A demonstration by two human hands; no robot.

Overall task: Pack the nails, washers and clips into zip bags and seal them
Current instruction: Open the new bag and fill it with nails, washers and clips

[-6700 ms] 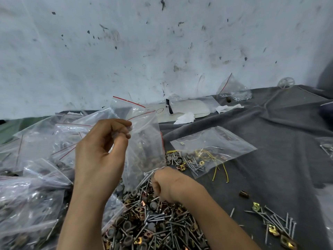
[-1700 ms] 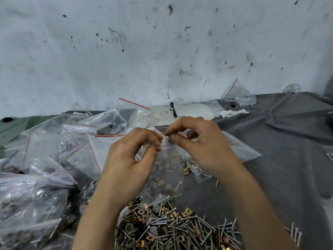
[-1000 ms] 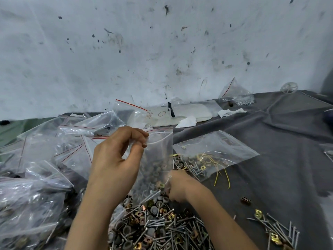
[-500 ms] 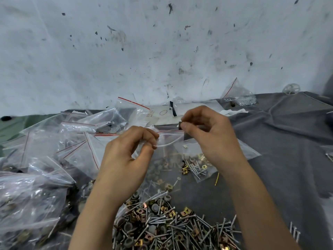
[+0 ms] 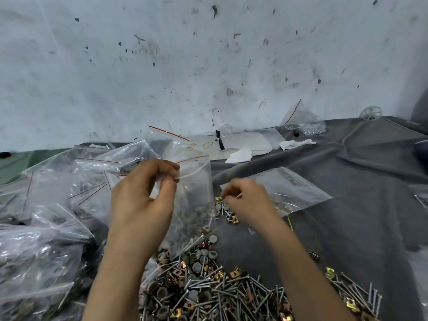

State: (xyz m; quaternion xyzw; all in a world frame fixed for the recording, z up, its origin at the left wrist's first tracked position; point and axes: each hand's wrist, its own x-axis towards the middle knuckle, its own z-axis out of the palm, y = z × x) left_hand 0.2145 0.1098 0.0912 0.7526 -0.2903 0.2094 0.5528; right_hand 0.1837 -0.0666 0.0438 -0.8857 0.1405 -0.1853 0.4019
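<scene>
My left hand (image 5: 141, 205) pinches the top corner of a clear zip bag (image 5: 194, 205) and holds it upright with its mouth open. Washers, clips and a nail lie in the bag's bottom, which touches the pile of loose nails, washers and clips (image 5: 208, 290) in front of me. My right hand (image 5: 250, 205) hovers to the right of the bag, below its mouth, with its fingers curled. It is blurred, and I see nothing plainly held in it.
Another zip bag (image 5: 291, 193) with a few parts lies flat behind my right hand on the grey cloth (image 5: 359, 172). Several filled bags (image 5: 46, 239) are heaped at the left. More nails and clips (image 5: 356, 295) lie at the lower right. A wall stands close behind.
My right hand has dropped from the bag's mouth down to the right of the bag. My left hand still holds the bag's top in about the same place.
</scene>
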